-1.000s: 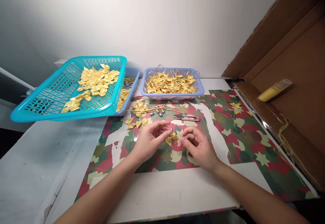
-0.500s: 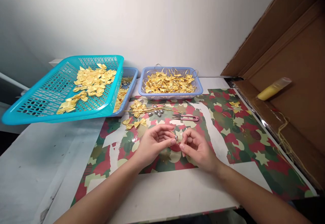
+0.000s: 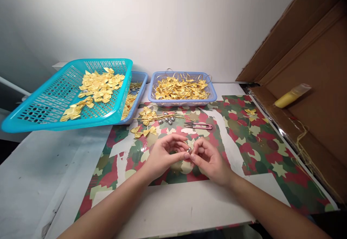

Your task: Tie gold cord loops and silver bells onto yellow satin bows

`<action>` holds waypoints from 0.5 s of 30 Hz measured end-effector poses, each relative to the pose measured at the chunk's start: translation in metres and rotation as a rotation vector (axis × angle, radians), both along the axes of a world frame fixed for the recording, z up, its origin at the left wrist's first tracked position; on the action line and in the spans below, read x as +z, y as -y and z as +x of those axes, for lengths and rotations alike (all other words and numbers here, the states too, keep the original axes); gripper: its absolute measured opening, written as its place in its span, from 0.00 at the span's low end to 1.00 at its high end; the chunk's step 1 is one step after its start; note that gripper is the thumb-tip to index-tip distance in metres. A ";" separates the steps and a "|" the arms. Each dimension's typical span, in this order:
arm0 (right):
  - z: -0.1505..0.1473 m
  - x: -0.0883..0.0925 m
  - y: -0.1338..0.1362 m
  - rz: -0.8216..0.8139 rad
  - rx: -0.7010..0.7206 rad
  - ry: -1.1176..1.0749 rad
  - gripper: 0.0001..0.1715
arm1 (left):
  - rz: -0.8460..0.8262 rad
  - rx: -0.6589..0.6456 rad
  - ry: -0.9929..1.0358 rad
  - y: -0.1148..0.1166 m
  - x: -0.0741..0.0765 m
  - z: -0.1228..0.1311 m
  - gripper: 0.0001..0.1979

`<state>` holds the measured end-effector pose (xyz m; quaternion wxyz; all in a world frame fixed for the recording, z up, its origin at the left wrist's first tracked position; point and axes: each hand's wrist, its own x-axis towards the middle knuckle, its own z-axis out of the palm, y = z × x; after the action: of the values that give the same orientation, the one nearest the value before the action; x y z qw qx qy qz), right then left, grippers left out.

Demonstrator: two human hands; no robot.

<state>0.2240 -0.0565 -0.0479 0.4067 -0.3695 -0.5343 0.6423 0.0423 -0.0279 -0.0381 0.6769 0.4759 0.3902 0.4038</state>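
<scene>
Near edge: both forearms come in from 6 o'clock, cut off by the frame.

Left hand (image 3: 165, 156): fingers curled narrow, thumb and forefinger pinched on a small round silver bell (image 3: 189, 151). The bell sits between the two hands, just above the mat.
Right hand (image 3: 210, 161): fingers drawn in close, tips meeting the bell at the left hand's 3 o'clock. Whether they grip it I cannot tell; anything finer there is too small to make out.

Under the hands:
- a glossy red-and-green star-patterned mat (image 3: 244, 148) lies on a white board (image 3: 176, 206).

Farther out, at 12 o'clock from the hands:
- pink metal thread snips (image 3: 199, 125);
- a cluster of loose silver bells (image 3: 168, 120);
- yellow satin bows (image 3: 143, 131) at 11 o'clock.

Far side:
- a lavender perforated plastic basket (image 3: 213, 95) is heaped with yellow bows and gold loops;
- at 10 o'clock, a tilted turquoise mesh plastic basket (image 3: 67, 125) holds a scatter of yellow bows;
- the turquoise basket half covers a blue plastic basket (image 3: 141, 87), whose contents are mostly hidden.

At 2 o'clock a yellow tube (image 3: 291, 95), blurred, rests on brown cardboard (image 3: 320, 62).
</scene>
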 end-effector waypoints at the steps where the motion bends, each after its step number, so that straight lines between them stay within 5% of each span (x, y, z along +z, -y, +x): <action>1: 0.000 0.000 0.000 0.003 0.011 0.001 0.11 | -0.003 -0.018 -0.001 0.000 -0.001 -0.001 0.13; 7: 0.000 0.001 0.000 0.092 0.029 0.125 0.06 | 0.184 -0.050 -0.070 0.000 0.001 -0.004 0.04; 15: -0.002 0.006 -0.003 0.598 -0.152 0.468 0.08 | 0.527 0.062 -0.279 0.003 0.006 -0.006 0.03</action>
<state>0.2219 -0.0536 -0.0422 0.4100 -0.4098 -0.7475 0.3243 0.0364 -0.0309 -0.0317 0.4574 0.6740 0.3752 0.4424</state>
